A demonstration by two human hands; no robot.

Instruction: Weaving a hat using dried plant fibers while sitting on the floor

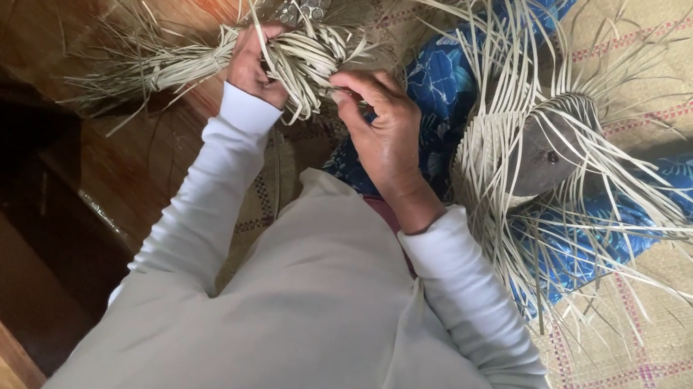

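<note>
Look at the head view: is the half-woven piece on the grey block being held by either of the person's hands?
No: the left hand and right hand both grip the straw bundle, while the half-woven piece lies apart on the lap.

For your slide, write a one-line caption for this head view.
Left hand grips a bundle of pale dried straw strips; right hand picks at it.

Bundle of pale straw strips: dry, flat, cream-coloured strands gathered into a thick sheaf lying roughly level, its loose ends fanning out to the left over the wooden boards. The right end is bunched and looped where the left hand closes round it. The right hand pinches a few strands at that bunched end, fingertips touching the straw.
</note>
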